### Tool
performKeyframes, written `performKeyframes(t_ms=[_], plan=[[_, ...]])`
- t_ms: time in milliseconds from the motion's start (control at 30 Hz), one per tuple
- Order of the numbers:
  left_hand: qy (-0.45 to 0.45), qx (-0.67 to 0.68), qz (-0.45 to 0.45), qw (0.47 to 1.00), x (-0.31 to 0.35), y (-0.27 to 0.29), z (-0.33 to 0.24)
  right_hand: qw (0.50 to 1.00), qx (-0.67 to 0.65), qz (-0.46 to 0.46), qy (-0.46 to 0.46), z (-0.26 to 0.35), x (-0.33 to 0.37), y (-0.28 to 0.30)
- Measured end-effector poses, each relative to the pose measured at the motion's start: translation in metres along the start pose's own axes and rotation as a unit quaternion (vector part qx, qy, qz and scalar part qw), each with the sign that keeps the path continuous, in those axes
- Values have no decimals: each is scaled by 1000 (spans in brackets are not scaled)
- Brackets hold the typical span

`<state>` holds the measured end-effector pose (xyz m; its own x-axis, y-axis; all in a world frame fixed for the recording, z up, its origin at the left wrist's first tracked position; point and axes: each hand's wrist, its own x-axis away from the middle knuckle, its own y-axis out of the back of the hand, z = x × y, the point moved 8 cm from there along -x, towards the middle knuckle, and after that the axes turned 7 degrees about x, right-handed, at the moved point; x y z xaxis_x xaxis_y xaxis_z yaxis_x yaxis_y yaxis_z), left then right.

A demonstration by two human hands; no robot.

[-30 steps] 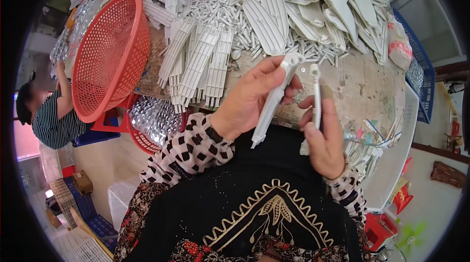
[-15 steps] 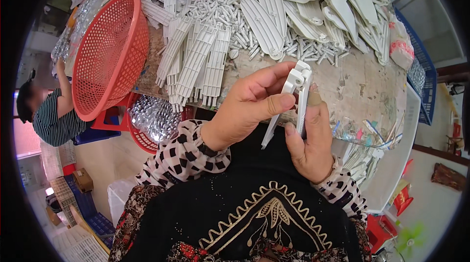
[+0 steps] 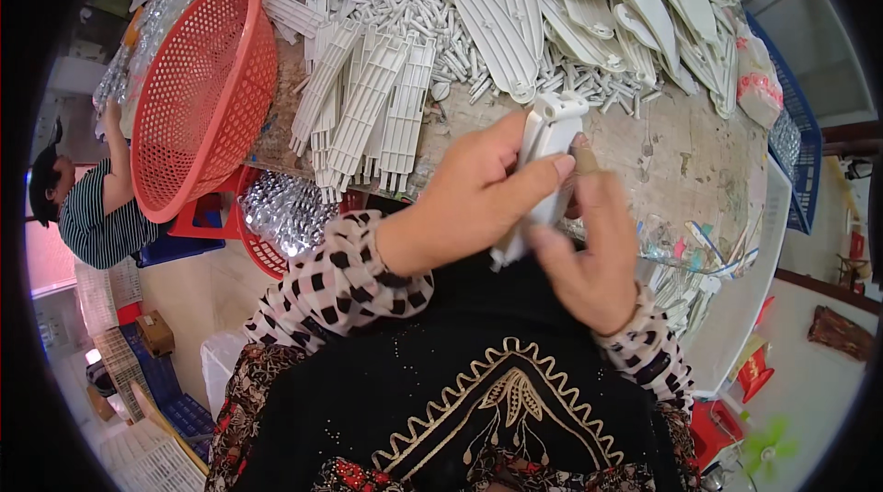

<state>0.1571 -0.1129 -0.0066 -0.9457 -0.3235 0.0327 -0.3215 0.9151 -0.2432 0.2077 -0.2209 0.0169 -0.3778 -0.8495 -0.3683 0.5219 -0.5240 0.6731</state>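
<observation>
In front of my chest, above the table's near edge, a white plastic hinged piece [image 3: 544,147] stands tilted, its knuckled end up. Its long parts lie close together. My left hand [image 3: 474,184] is closed on its left side, with the thumb across the front. My right hand [image 3: 593,244] is closed around the lower right side, its fingers partly behind the piece and slightly smeared by motion. Beyond my hands are a heap of small white pins [image 3: 414,18], several ribbed white strips [image 3: 377,106] and several rounded white plates [image 3: 497,41].
A red perforated basket [image 3: 198,97] leans at the table's left, above a basket of shiny silvery pieces [image 3: 285,216]. A white bin [image 3: 763,280] stands by the right edge near a blue crate [image 3: 800,152]. Another person [image 3: 101,207] in a striped top works at far left.
The two long parts of the white hinged piece, spread apart before, have come together. My right hand has shifted slightly down and right. The view has moved a little.
</observation>
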Motion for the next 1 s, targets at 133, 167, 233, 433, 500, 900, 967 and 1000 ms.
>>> performKeyframes(t_ms=[133,167,233,433,500,900,967,1000], plan=[[-12,-196,137,971,-2,-14,-19,995,-52,-78,-17,-15,-10,45],[-8,-85,133,987,-1,-16,-5,994,-98,-52,6,-13,-13,48],[-11,-72,136,988,2,-24,2,993,-119,12,-1,-17,-13,47],[41,-88,164,982,4,-32,18,989,-118,71,-46,-25,0,42],[36,-228,182,956,3,-29,22,984,-158,19,-83,-40,4,44],[127,-95,3,987,-10,20,50,937,341,22,70,-106,-57,20],[120,-122,0,985,-13,24,53,902,413,57,114,-105,-65,8],[116,-148,-3,982,-14,25,53,894,421,74,132,-111,-67,2]])
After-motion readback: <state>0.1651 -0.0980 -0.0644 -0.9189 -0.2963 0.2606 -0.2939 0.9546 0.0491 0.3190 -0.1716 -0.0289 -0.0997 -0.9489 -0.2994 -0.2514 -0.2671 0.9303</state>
